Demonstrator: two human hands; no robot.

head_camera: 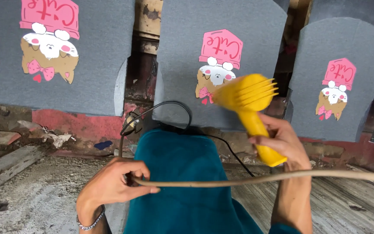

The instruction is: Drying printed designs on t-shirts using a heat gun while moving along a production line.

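Note:
My right hand (282, 143) grips the handle of a yellow hair dryer (249, 102), its slotted nozzle aimed up and right toward a grey felt piece. My left hand (115, 184), with a chain bracelet on its wrist, pinches a tan cord (247, 178) that runs right across the view and off the edge. Both hands hover above a teal cloth-covered surface (178, 182). A thin black cable (169, 106) loops behind the teal surface.
Three grey felt pieces (247, 34) with pink, white and brown cartoon appliqués lean against a worn red and brown wall (78, 123). Wooden planks (5, 167) and rubble lie at left on a dusty concrete floor (35, 195).

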